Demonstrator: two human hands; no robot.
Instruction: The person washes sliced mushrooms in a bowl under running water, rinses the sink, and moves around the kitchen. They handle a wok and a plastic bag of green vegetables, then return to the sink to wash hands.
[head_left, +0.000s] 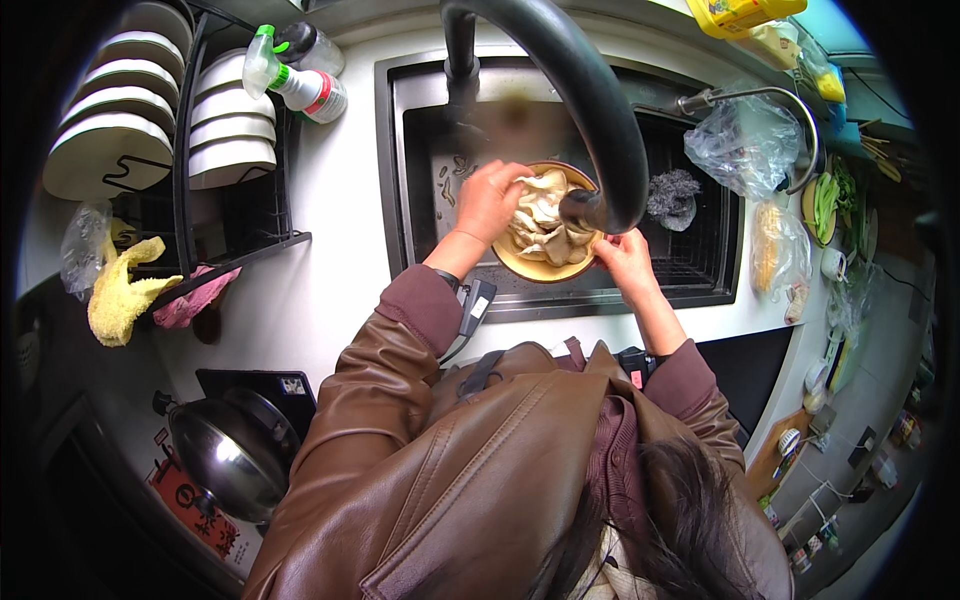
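Observation:
A round yellow bowl (552,272) is over the black sink (590,302), filled with pale, torn oyster mushrooms (545,215). My left hand (487,205) reaches in over the bowl's left side, its fingers closed on a piece of mushroom at the upper edge. At the lower right, my right hand (625,262) grips the bowl's rim between thumb and fingers. The black faucet (600,110) arches above, its spout end hiding part of the mushrooms and of the bowl's right side.
Small scraps (447,185) lie on the sink's left floor. A grey mesh scrubber (673,197) sits in the right part. A dish rack (240,240) with white plates and a spray bottle (310,92) stand left; a clear plastic bag (742,148) and bagged corn (778,255) lie right.

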